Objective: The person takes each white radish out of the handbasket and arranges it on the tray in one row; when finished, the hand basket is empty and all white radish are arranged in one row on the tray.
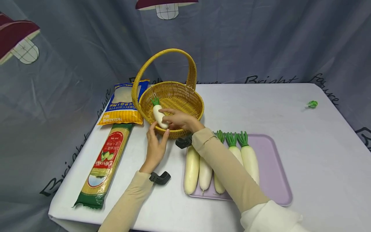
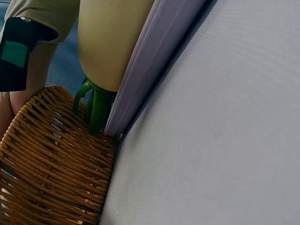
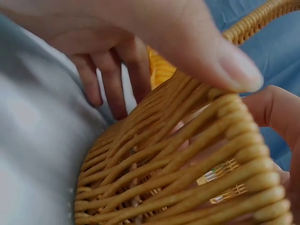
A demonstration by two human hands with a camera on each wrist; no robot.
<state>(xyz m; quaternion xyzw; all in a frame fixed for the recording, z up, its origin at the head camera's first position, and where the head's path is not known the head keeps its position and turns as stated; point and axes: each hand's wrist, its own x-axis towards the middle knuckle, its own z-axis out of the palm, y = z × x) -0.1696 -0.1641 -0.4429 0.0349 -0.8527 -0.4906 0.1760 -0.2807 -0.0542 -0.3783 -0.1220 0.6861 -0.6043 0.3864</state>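
A yellow-brown wicker basket (image 1: 176, 106) with a tall arched handle stands at the back of the table. Inside its near left part lies a white radish (image 1: 158, 115) with a green top, tilted against the wall. My right hand (image 1: 181, 120) reaches over the near rim and holds this radish between its fingers. At the near left of the basket is my left hand (image 1: 156, 146), its thumb and fingers spread against the rim. The right wrist view shows that left thumb (image 3: 236, 70) lying on the rim, the other fingers hanging beside the outer wall.
Right of the basket, a lilac tray (image 1: 272, 167) bears several white radishes (image 1: 191, 170), partly under my right forearm. To the left lie a spaghetti pack (image 1: 105, 164) and a blue and yellow pasta bag (image 1: 123, 103). Far right sits a small green item (image 1: 312, 104).
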